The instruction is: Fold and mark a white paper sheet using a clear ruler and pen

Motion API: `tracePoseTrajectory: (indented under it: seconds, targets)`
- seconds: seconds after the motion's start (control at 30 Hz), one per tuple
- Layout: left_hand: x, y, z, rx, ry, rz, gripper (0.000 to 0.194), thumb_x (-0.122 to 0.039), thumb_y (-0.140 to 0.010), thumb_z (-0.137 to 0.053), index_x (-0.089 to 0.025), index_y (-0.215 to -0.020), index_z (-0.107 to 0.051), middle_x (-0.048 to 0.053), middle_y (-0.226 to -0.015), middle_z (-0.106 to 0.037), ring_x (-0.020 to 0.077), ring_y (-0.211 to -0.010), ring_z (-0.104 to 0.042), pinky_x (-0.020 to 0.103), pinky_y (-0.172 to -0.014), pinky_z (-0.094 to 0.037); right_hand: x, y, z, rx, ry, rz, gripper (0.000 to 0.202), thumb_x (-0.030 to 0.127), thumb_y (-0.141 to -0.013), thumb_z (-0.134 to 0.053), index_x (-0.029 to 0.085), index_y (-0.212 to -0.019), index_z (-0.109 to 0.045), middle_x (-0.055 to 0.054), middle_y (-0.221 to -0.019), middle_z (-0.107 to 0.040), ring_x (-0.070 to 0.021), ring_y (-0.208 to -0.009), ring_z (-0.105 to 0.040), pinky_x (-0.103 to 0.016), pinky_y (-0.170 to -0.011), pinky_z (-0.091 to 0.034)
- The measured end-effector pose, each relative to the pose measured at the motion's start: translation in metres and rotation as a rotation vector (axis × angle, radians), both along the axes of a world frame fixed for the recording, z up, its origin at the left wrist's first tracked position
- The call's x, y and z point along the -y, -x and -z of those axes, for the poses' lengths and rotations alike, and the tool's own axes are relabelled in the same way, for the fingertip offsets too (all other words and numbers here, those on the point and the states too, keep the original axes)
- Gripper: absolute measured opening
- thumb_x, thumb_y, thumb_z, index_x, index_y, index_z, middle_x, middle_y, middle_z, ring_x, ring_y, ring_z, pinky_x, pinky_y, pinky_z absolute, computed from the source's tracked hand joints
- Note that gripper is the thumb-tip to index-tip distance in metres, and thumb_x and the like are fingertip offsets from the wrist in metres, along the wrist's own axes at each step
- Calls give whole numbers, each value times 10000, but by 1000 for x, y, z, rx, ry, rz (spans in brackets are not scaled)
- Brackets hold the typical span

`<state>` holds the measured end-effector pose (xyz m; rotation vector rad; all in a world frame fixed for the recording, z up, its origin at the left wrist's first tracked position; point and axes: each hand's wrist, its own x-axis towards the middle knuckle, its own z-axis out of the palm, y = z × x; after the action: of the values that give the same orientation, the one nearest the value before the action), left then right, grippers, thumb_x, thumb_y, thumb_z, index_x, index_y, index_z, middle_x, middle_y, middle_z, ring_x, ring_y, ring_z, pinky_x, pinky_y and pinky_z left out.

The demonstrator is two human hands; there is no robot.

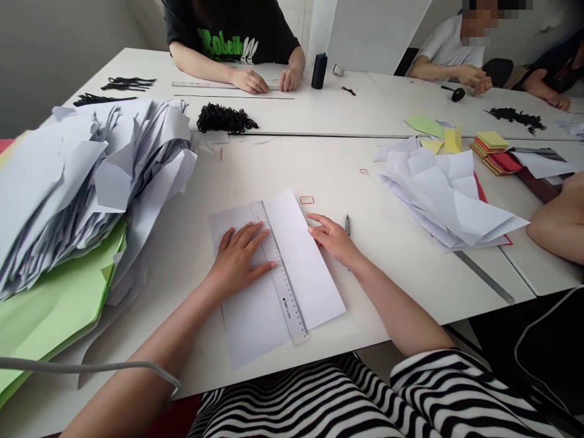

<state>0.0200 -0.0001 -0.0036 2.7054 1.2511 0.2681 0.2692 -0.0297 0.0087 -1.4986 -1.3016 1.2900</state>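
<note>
My left hand (241, 258) lies flat with spread fingers on a clear plastic ruler (285, 289) and a white sheet of paper (314, 274). The ruler runs lengthwise over the sheet, slightly slanted. At the sheet's right edge is my right hand (335, 238), index finger stretched out and fingertips at the paper's edge; its lower fingers are partly hidden. Whether it touches or lifts the edge I cannot tell. Just behind this hand a pen (347, 225) rests on the table, partly covered by the wrist.
A tall stack of folded white paper (150, 134) and green sheets (59, 316) fills the left. On the right lie creased white papers (429, 176), a metal ruler (486, 278) and colored paper squares (493, 146). Across sits a person (237, 36) near black cords (223, 118) and a thread spool (319, 71).
</note>
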Motion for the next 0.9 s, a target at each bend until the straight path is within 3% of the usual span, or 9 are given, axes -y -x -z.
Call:
tracePoseTrajectory:
  seconds: [0.33, 0.57, 0.67, 0.73, 0.83, 0.9]
  targets:
    - [0, 0, 0, 6, 8, -4, 634, -573, -811, -413, -245, -1345, -318, 53, -1441, -277, 257, -1331, -203, 476, -1081, -106, 0, 1, -1, -4, 3, 2, 448, 368, -818, -517, 282, -1254, -457, 12, -776, -635, -141, -707, -580, -346, -778, -466]
    - [3, 7, 0, -3, 2, -17, 651, -603, -803, -405, -235, -1335, -336, 57, -1439, -282, 248, -1329, -210, 480, -1083, -118, 7, 13, -8, -209, 23, -70, 418, 411, -876, -393, 287, -1273, -427, -24, -930, -653, -170, -845, -619, -342, -753, -509]
    - [4, 9, 0, 12, 7, -21, 647, -608, -797, -410, -255, -1334, -334, 50, -1440, -282, 248, -1328, -214, 487, -1082, -120, 7, 20, -2, -76, -60, -166, 429, 367, -864, -419, 283, -1284, -424, -21, -926, -658, -181, -835, -623, -355, -741, -515]
    - [5, 10, -1, 23, 6, -27, 641, -605, -796, -416, -262, -1331, -337, 48, -1439, -285, 246, -1326, -219, 487, -1082, -119, 7, 24, 1, 92, -196, -246, 417, 309, -844, -451, 290, -1261, -459, -24, -1036, -635, -193, -960, -590, -369, -824, -489]
    - [7, 11, -2, 27, 10, -35, 645, -607, -793, -421, -263, -1332, -337, 45, -1439, -286, 246, -1326, -219, 486, -1084, -117, 9, 29, 2, 389, -424, -310, 429, 241, -812, -491, 303, -1236, -488, -14, -1226, -541, -205, -1233, -383, -394, -1006, -347]
    - [8, 11, -2, 30, 17, -38, 653, -617, -787, -420, -262, -1329, -343, 46, -1441, -281, 249, -1327, -215, 488, -1084, -119, 11, 33, 0, 536, -476, -299, 490, 237, -808, -495, 313, -1286, -421, -6, -1333, -441, -201, -1305, -259, -399, -1050, -277]
